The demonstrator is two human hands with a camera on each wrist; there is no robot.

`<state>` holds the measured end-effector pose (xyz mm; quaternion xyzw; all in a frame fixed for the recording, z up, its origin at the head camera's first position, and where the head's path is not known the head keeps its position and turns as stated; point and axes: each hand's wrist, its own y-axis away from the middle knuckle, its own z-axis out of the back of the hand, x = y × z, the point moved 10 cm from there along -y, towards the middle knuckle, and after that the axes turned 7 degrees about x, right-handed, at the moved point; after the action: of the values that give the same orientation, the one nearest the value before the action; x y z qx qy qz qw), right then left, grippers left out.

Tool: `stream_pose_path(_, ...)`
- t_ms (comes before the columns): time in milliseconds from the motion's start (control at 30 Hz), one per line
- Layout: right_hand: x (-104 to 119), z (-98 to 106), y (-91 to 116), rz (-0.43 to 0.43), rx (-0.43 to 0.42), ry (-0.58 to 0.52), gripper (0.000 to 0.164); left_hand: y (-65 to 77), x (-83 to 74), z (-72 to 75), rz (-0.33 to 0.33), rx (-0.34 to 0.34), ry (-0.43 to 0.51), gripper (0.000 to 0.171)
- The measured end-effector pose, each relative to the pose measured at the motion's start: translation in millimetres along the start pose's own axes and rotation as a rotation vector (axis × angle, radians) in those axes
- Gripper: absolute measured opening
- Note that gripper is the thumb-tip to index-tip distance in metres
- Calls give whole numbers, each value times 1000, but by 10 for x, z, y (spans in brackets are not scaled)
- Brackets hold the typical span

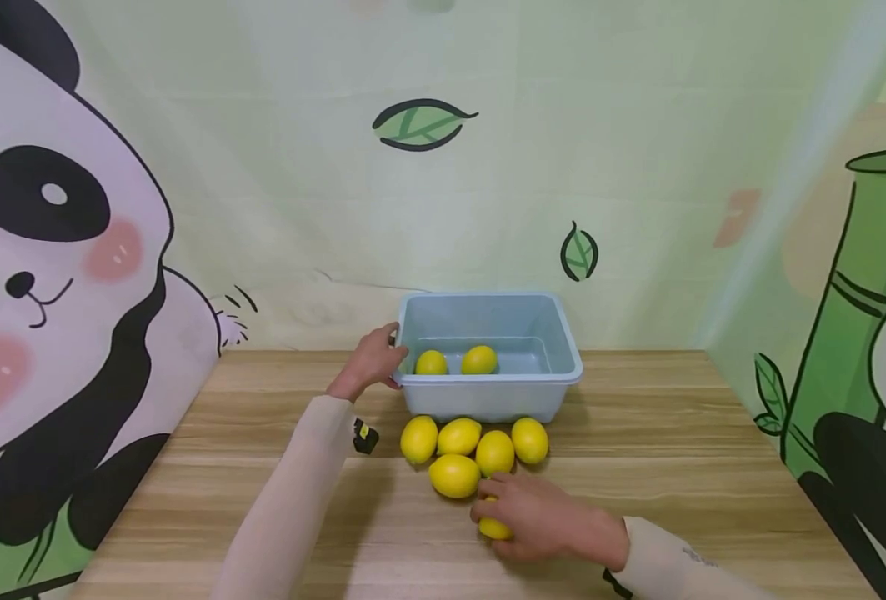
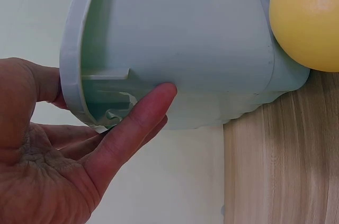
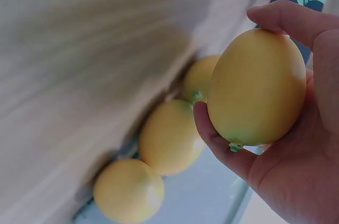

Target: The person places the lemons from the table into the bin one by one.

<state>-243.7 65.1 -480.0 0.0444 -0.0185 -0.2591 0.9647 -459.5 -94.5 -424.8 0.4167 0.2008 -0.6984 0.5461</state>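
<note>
Lemon, green tip, right wrist view only

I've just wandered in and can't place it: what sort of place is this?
Probably a staged tabletop set: a wrinkled cartoon panda backdrop hangs behind a wood-grain table, where lemons and a pale blue tub are set out.

The head view looks down; closer wrist views share lemons.

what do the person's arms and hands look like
The left sleeve and right sleeve are pale cream, the right with a grey marking. A black, yellow-marked device shows beside the left sleeve, a black piece below the right. Left hand and right hand are bare.
</note>
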Motion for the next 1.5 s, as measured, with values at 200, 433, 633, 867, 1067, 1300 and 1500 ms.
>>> stream_pose_path(200, -33, 209, -34, -23, -15, 42, 32, 3, -8, 30, -3, -4, 13, 58)
stream_pose_path(433, -97, 521, -75, -55, -68, 78, 33, 4, -2, 26, -3, 2, 14, 60)
stream_pose_path(633, -160, 784, -74, -75, -121, 80, 32, -4, 0, 24, -8, -4, 12, 58)
stream_pose_path(867, -252, 1041, -44, -92, -149, 47, 33, -16, -1, 20, -11, -3, 13, 58)
stream_pose_path(1067, -310, 1298, -8, -95, -202, 66, 31, -7, 1, 20, -12, -4, 7, 59)
stream_pose_path(1300, -445, 1493, 12, -138, -254, 58, 27, -14, 11, 11, -14, -4, 8, 58)
stream_pose_path(1500, -588, 1573, -24, -168, -299, 10, 29, 0, 1, 3, -12, -2, 12, 58)
